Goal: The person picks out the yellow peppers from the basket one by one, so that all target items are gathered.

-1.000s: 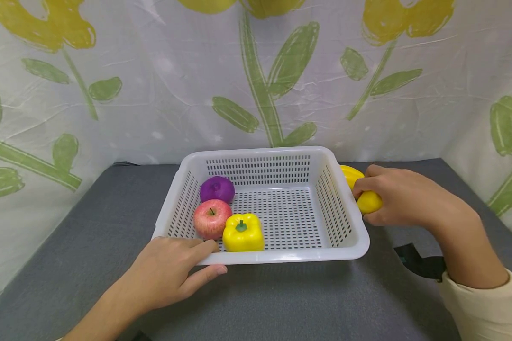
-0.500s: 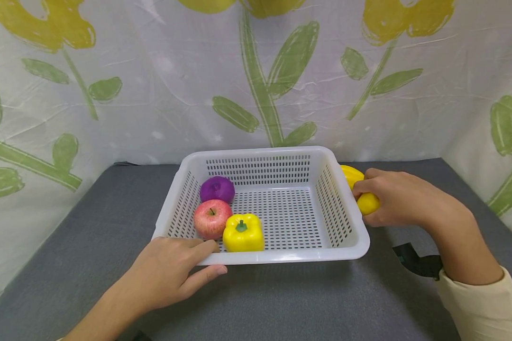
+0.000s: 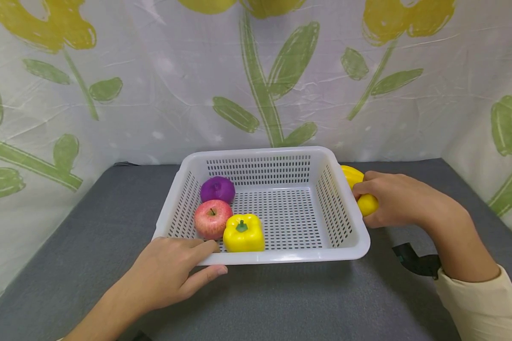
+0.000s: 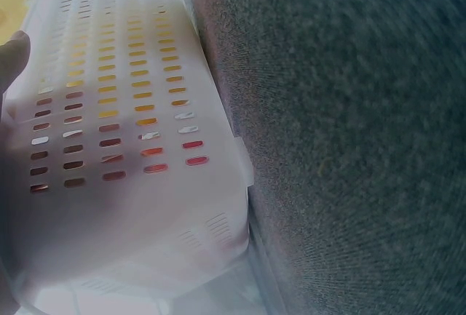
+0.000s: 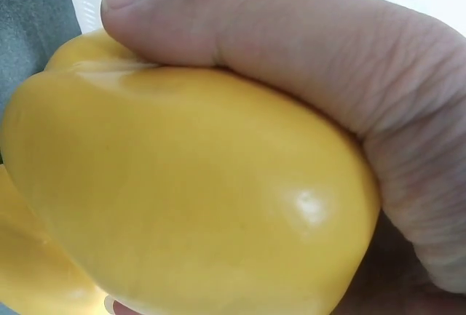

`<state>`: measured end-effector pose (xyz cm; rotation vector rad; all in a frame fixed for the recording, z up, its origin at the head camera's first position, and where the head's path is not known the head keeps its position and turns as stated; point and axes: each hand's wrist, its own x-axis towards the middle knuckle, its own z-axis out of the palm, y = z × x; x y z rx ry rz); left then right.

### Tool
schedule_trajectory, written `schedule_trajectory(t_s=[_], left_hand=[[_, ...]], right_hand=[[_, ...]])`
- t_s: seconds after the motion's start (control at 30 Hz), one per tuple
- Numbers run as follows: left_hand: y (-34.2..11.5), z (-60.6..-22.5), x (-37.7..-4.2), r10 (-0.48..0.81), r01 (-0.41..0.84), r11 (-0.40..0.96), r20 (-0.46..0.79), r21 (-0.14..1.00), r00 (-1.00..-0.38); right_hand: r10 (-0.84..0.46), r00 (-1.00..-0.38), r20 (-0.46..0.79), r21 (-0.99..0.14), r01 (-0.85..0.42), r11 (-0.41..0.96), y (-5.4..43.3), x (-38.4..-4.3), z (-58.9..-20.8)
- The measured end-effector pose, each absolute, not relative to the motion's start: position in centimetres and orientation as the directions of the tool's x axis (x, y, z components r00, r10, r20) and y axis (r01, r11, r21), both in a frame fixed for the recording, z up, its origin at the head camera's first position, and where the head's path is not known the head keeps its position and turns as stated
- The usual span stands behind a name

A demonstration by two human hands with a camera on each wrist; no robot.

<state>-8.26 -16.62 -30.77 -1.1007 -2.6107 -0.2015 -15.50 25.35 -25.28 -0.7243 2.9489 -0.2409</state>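
A white perforated plastic basket [image 3: 281, 257] stands in the middle of the table. My left hand [image 3: 175, 270] holds its front left rim, fingers over the edge and thumb on the outside. In the left wrist view, that thumb [image 4: 13, 60] lies near the basket's slotted wall [image 4: 145, 206]. Right of the basket, my right hand [image 3: 403, 199] grips a smooth, lobed yellow thing [image 5: 204, 177] that looks like a bell pepper; its far side is hidden. The right thumb [image 5: 167, 24] presses along its top. Another yellow piece [image 3: 352, 175] lies just behind it, partly hidden by the basket.
Inside the basket's left half sit a purple onion-like piece [image 3: 217, 189], a red apple [image 3: 213, 219] and a yellow bell pepper [image 3: 244, 233]. The table [image 3: 281, 303] has a dark grey cloth. A white flowered curtain [image 3: 175, 94] hangs close behind the basket.
My right hand and wrist have shifted slightly left and down, still gripping the yellow thing. My left hand and the basket stay where they were.
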Motion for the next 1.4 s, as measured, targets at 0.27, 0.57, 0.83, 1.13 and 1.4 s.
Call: schedule_trajectory(t_s=[0.27,0.57,0.83,1.13,1.4], left_hand=[[-16.7,-30.8,-8.2,0.676,0.719,0.695,0.33,0.012,-0.659],[-16.7,-30.9,-8.2,0.673,0.72,0.694,0.346,0.013,-0.654],[-16.7,-30.9,-8.3,0.676,0.731,0.683,0.365,0.015,-0.64],[-16.7,-30.9,-8.3,0.678,0.731,0.683,0.368,0.008,-0.637],[-16.7,-30.9,-8.3,0.68,0.728,0.685,0.351,0.008,-0.644]], right_hand=[[-0.48,-0.874,-0.075,-0.21,-0.457,0.865,25.5,-15.7,-25.5],[-0.506,-0.857,-0.102,-0.245,-0.471,0.847,25.5,-16.1,-25.8],[-0.499,-0.859,-0.116,-0.255,-0.46,0.851,25.5,-16.3,-26.2],[-0.547,-0.826,-0.135,-0.291,-0.494,0.819,25.2,-17.0,-27.0],[-0.577,-0.796,-0.181,-0.365,-0.491,0.791,25.2,-17.5,-27.5]])
